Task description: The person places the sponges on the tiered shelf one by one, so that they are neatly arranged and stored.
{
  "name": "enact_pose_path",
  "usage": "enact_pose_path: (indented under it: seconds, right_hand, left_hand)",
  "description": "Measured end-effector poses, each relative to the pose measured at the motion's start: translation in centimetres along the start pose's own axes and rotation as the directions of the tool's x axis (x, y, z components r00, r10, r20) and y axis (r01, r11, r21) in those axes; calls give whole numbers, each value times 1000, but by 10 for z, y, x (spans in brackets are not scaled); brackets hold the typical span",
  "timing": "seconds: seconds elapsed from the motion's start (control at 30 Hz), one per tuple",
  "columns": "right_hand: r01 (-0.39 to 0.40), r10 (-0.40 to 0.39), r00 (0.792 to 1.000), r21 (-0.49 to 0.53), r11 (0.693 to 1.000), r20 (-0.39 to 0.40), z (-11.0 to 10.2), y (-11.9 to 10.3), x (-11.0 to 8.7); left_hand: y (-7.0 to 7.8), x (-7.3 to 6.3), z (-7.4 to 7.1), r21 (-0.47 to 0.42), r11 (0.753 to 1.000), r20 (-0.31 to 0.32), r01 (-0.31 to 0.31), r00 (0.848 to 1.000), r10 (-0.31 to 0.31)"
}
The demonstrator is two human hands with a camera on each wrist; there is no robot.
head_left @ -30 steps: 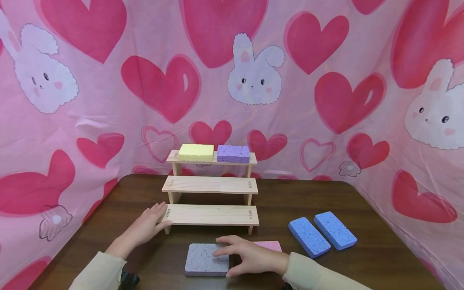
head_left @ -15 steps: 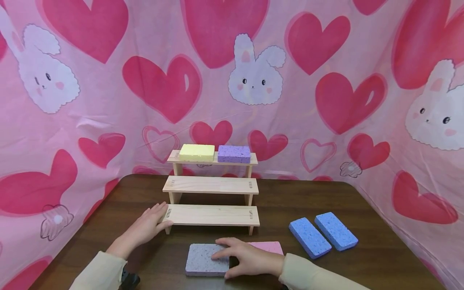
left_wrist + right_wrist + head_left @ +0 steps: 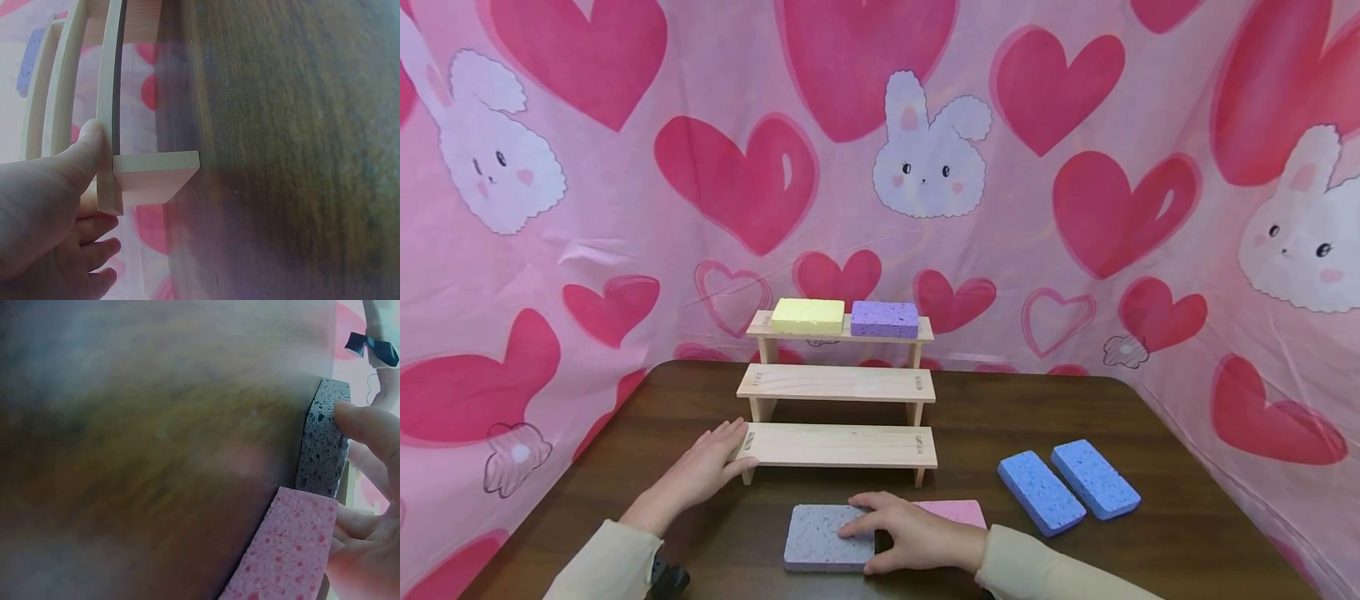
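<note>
On the table, a grey sponge [image 3: 823, 537] lies flat in front of a three-tier wooden rack [image 3: 838, 444]. My right hand [image 3: 917, 533] grips the sponge's right end, with the thumb at its near edge and the other fingers over its top and far side. In the right wrist view the thumb tip rests against the grey sponge [image 3: 322, 440]. A pink sponge [image 3: 958, 512] sits partly hidden behind this hand. My left hand [image 3: 700, 467] holds the left end of the lowest shelf; in the left wrist view its thumb lies on the front edge.
Side by side on the top shelf are a yellow sponge [image 3: 807, 316] and a purple sponge [image 3: 884, 319]. Two blue sponges [image 3: 1041, 492] lie slanted at the right of the dark wooden table [image 3: 1000, 417]. A pink heart-and-rabbit curtain [image 3: 1037, 233] hangs behind.
My right hand has shifted slightly left and closer onto the grey sponge, showing more of the pink one. My left hand has stayed at the rack.
</note>
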State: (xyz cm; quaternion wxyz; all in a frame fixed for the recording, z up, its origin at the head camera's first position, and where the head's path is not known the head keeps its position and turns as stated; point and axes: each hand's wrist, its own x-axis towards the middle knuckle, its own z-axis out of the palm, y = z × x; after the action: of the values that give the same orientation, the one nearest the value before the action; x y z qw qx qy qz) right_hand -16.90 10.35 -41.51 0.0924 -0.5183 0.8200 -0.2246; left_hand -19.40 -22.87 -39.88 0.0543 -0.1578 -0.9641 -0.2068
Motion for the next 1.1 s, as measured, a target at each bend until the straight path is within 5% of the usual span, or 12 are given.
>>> enact_pose_path:
  seconds: [0.6, 1.1]
  right_hand:
    - [42, -44, 998, -31, 999, -37, -5, 2, -1]
    - [10, -7, 996, 26, 1000, -84, -23, -5, -3]
  left_hand:
    - [-4, 1, 2, 12, 999, -16, -31, 999, 31]
    - [-4, 1, 3, 19, 999, -20, -35, 999, 35]
